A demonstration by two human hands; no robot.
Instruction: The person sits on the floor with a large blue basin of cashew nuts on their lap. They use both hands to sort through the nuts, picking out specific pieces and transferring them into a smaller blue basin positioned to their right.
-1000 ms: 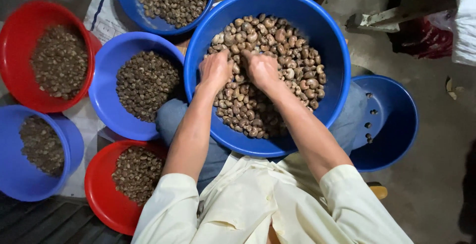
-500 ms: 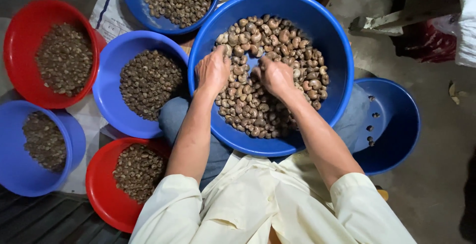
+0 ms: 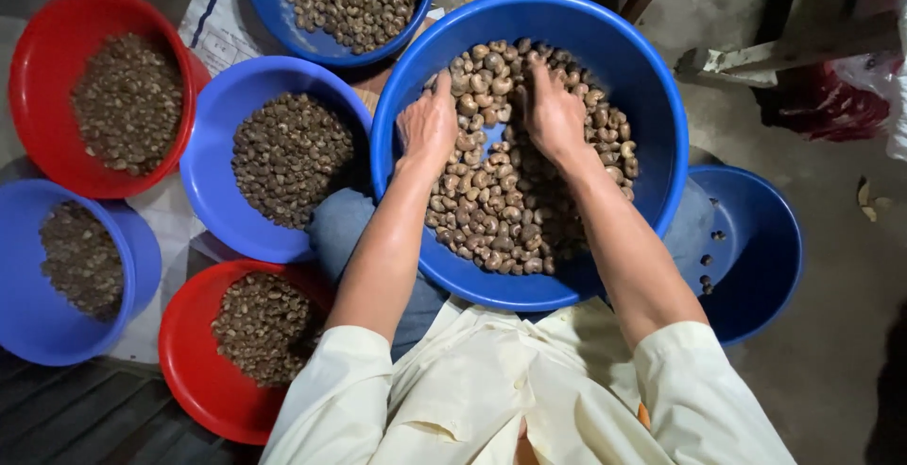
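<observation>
On a grey concrete floor [image 3: 831, 352], red and blue bowls of small nuts ring a big blue basin [image 3: 652, 125] of larger nuts [image 3: 501, 210] in the person's lap. The left hand [image 3: 430, 125] and right hand [image 3: 553, 111] rest palm-down on the pile's far part, fingers loosely spread, gripping nothing visible.

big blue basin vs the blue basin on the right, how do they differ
The big basin holds a deep heap of nuts; the right basin holds only a few. Both hands, left and right, are in the big basin; none touch the right one. The big basin sits higher, overlapping the right basin's rim. Both are round blue plastic.
</observation>
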